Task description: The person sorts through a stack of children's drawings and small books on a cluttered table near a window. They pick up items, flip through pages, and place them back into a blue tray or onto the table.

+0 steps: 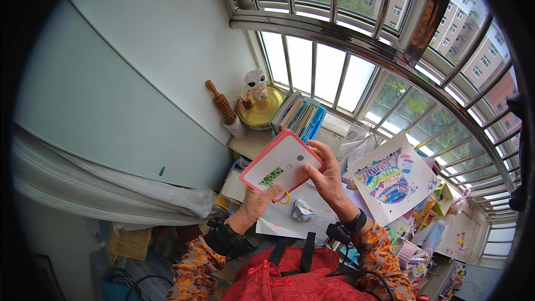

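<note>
A stack of pink-edged white flash cards [287,161] with rounded corners is held up at a tilt between both my hands. On its top card are a green patterned shape and a small grey dot. My left hand [256,206] grips the near lower corner, thumb on the face. From the other side my right hand [330,181] holds the stack, thumb on top and fingers behind the edge. A yellow ring [286,197] hangs at the near corner. Below the cards, a crumpled greyish-white wad [304,210] lies on white paper [278,224].
A colourful drawing [393,181] leans at the right, above cluttered craft things [423,239]. Behind stand a blue bin of books [312,121], a gold round tin [261,112] bearing a white figurine [256,85], and a ridged wooden roller [223,106]. A white curtain [139,195] hangs left.
</note>
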Motion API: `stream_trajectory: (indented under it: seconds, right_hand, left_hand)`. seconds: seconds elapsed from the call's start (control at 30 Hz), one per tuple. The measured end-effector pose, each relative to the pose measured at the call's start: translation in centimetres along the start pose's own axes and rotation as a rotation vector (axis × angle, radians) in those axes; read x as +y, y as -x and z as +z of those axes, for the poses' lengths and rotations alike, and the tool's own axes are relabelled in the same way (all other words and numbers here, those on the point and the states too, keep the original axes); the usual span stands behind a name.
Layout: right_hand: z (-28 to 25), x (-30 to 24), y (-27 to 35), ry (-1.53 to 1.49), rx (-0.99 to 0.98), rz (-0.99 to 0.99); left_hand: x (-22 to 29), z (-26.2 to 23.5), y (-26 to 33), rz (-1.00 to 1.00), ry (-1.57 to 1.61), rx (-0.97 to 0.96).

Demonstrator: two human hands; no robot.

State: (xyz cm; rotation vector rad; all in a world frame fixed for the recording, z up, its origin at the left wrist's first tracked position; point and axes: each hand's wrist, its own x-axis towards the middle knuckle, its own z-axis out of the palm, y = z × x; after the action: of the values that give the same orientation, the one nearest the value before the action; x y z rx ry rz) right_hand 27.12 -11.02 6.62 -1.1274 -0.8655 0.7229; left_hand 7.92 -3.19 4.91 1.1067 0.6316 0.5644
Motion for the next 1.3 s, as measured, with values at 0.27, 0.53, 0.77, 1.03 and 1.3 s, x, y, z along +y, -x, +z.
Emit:
stream_trajectory:
  seconds: [0.27,0.53,0.77,1.03,1.3]
  right_hand:
    - [-0.4,-2.0,-0.2,0.607,-0.037,-0.568]
    - [-0.4,-2.0,-0.1,0.778,0.071,-0.893]
    - [-0.4,-1.9,0.4,0.845,0.1,-0.955]
    - [-0.6,-1.6,1.2,0.897,0.07,-1.035]
    - [-0.2,-2.0,1.8,0.793,-0.057,-1.042]
  left_hand:
    - [-0.2,-0.8,-0.3,0.151,-0.205,0.064]
    - [-0.1,-1.0,-0.6,0.317,-0.468,0.127]
    - [-0.4,-1.1,-0.9,0.306,-0.412,0.122]
    - [-1.9,-2.6,-0.7,0.488,-0.834,0.112]
    - [-2.8,-3.4,-0.6,0.442,-0.971,0.114]
